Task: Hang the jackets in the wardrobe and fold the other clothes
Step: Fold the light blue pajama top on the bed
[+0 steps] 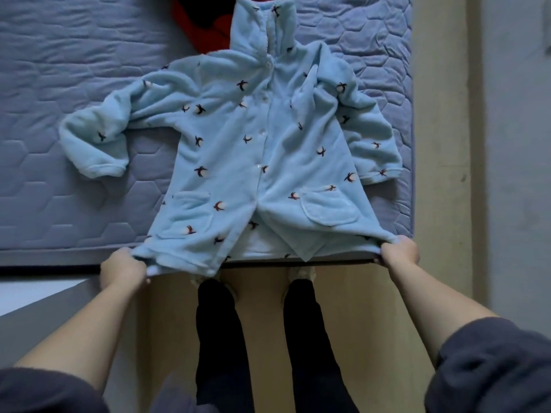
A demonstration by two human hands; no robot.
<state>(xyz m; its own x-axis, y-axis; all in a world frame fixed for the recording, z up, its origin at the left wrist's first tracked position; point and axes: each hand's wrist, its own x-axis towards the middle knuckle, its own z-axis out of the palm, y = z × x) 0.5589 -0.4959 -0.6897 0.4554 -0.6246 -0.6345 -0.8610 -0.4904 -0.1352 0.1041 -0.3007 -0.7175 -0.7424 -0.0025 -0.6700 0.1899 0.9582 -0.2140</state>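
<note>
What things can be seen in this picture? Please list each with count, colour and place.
fleece jacket: one, light blue with dark bird print, spread on the mattress
garment: one, red and black, far edge, partly under the jacket's hood
mattress: one, grey-blue quilted, upper picture
floor: one, light wood, below the mattress edge
legs: two, black trousers, standing on the floor
left hand: one, bare, grips the jacket's left hem corner
right hand: one, bare, grips the jacket's right hem corner

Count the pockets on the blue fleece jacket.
2. One pocket sits low on the front, above the left hand; the other pocket low on the front, above the right hand. The jacket lies front up on the mattress, so its back is hidden.
</note>
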